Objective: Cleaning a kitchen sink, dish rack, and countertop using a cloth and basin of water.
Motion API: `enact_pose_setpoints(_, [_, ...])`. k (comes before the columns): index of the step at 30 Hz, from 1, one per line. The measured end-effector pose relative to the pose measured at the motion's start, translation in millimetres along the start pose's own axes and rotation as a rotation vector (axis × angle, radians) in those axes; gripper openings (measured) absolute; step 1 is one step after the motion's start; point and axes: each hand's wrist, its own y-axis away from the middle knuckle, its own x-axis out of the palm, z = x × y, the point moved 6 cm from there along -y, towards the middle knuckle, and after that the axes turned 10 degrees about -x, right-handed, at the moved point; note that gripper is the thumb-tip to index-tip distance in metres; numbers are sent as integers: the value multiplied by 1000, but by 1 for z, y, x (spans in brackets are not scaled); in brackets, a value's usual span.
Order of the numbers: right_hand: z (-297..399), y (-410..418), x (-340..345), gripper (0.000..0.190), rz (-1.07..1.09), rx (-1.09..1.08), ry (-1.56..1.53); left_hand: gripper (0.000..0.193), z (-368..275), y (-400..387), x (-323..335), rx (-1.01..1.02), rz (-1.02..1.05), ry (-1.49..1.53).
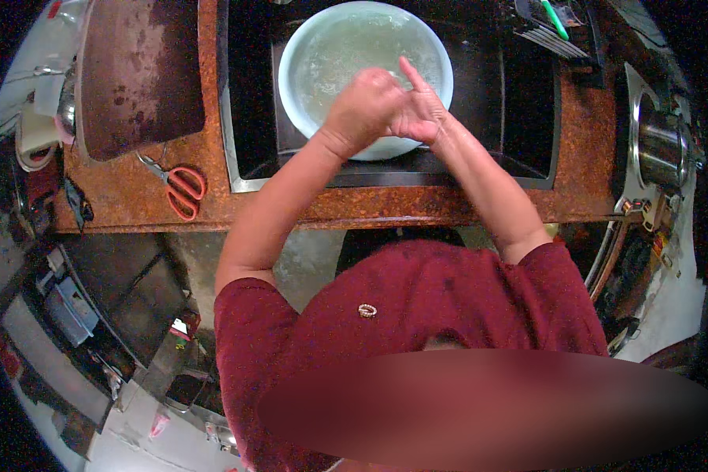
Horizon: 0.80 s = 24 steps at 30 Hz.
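My left hand (364, 109) is curled, slightly blurred, and overlaps my right hand (420, 115). The right palm is turned partly up, with one digit extended away from the rest; its other fingers are partly hidden behind the left hand. Whether anything lies inside the left hand's curled fingers cannot be seen. Both hands are above the near part of a round pale-blue basin (284, 82). Cloudy water (330, 59) with a bubbly surface fills the basin, which stands inside a dark sink (475, 76).
Left of the sink, a dark wet board (141, 76) and orange-handled scissors (184, 192) lie on the brown speckled countertop (236, 209). A rack with metal sticks (551, 41) and a green-handled utensil (556, 20) is at the back right. Farther right, a steel pot (661, 147) stands on a stove.
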Motion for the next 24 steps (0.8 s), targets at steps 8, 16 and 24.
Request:
enact_pose_setpoints(8, [17,-21,25,18,-210,-524,48,12,6,9,-8,-265,-456,346])
enact_pose_setpoints(16, [34,29,121,16,-53,-1519,1559,25,44,16,8,-1126,-613,1684])
enact_pose_setpoints(24, [-14,42,146,17,502,-1679,1943,29,93,32,69,-1207,359,2081])
